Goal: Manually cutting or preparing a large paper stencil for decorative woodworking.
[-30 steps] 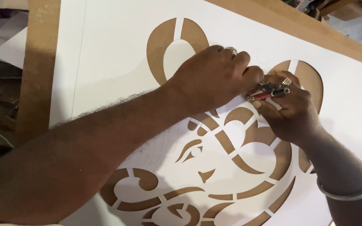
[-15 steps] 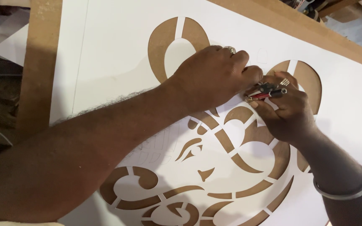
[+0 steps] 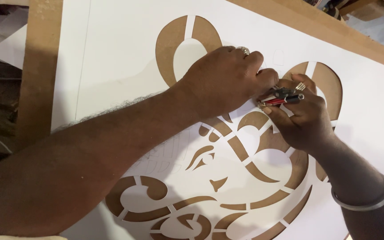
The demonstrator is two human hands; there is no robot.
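**Two hands at work on a cut paper stencil**

A large white paper sheet (image 3: 125, 53) lies flat on a brown board (image 3: 41, 75). The sheet carries a cut-out pattern of curved shapes, and the board shows brown through every opening. A strip of bare board runs along the left edge of the sheet and another along its far edge.

The left hand (image 3: 223, 80) reaches across the sheet from the near left corner. It rests knuckles-up on the paper, fingers curled down and pressed together against the sheet just beside the two rounded openings near the far edge. A ring sits on one finger.

The right hand (image 3: 298, 115) comes in from the near right corner, with a metal bangle (image 3: 365, 200) on the wrist. Its fingers are closed tight around a small cutting knife (image 3: 281, 95) with a red and black body and metal parts. The knife lies almost level, between the two hands, its tip pointing toward the left hand's fingertips. The blade point itself is hidden by the fingers, so contact with the paper cannot be confirmed.

The two hands touch or nearly touch at the knife. Below them, toward the near edge, lie the eye-shaped, leaf-shaped and spiral openings of the pattern.
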